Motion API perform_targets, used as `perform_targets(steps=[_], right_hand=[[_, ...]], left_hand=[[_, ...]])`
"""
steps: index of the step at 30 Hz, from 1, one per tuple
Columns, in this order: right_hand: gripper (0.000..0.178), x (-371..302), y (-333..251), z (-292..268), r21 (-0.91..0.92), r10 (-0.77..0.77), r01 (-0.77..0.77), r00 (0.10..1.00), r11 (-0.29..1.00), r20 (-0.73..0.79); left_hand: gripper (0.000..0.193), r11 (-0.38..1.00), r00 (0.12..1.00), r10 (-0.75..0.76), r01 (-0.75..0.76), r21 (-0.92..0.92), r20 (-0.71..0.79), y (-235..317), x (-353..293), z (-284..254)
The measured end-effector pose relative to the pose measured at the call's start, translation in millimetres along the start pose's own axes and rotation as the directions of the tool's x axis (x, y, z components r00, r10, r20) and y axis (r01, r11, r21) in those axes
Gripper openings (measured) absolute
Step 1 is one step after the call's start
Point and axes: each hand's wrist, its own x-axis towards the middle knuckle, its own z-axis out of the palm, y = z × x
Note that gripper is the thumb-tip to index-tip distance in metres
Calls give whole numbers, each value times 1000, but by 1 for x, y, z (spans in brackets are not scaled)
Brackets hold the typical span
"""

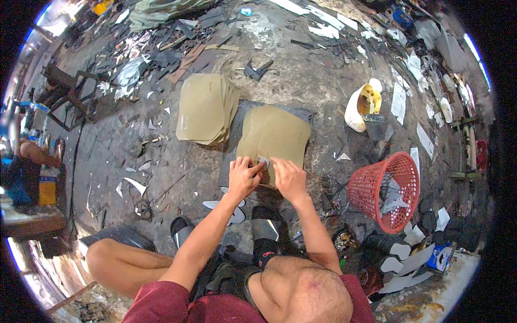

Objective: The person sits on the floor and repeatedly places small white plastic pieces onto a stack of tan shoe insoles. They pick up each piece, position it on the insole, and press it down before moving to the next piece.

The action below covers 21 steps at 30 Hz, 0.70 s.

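A pile of tan, rounded sheets (pixel 276 132) lies on a dark mat (pixel 229 153) in front of me. At its near edge my left hand (pixel 245 176) is closed, with the thumb and index finger at a small grey-white piece (pixel 264 162). My right hand (pixel 289 178) sits just right of that piece, its fingers bent down against the top sheet. Whatever its fingertips pinch is too small to name. To the left stands a second stack of similar tan sheets (pixel 203 107), touched by neither hand.
A red plastic basket (pixel 358 188) with pale scraps leans at the right. Beyond it lies a cut-open white container (pixel 354 114) with brownish residue inside. White cut-out pieces (pixel 211 205) lie near my feet. Dark offcuts (pixel 202 60) litter the far floor. Another person (pixel 35 153) is at the far left.
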Motion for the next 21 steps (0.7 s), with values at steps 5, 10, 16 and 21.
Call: perform_targets(steps=[5,10,16,21], right_hand=[[35,1,-13,13,-231,19,19,987,973,159],[29,38,-7,1,-195,164,-108,940,975,299],[26,32,-14,-2,-295,142,2,872,956,468],[23,9,-17,12,-372,19,67,975,926,223]], left_hand=[[26,1000,1000,-12,11,18,26,-2,-5,-1],[35,996,998,-49,52,77,-50,32,-24,-4],[35,979,991,-123,129,159,-47,48,-34,-9],[31,981,976,-190,192,5,-108,46,-29,-8]])
